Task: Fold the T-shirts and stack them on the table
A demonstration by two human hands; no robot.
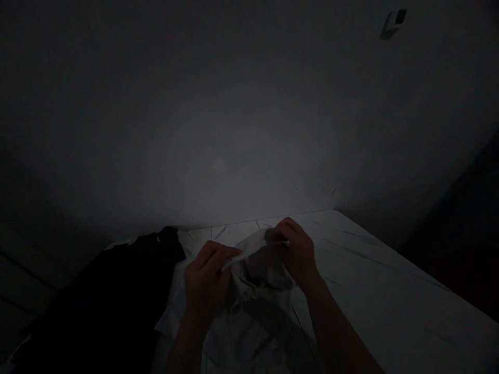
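The head view is very dark. A pale, partly see-through bag (249, 311) hangs between my hands above the marble-patterned table. My left hand (208, 278) pinches the left side of its top edge, fingers closed. On the right, my right hand (298, 252) is closed on the other side of that edge, a small pale bit showing by its fingers. The edge is stretched between both hands. Something whitish with a thin looped strip shows below the edge; its exact shape is too dim to tell.
Black cloth (113, 296) lies at the left, beside the bag. The pale table (374, 280) extends right and meets a grey wall (234, 130) at the back. A small fixture (393, 23) sits high on the wall at the right.
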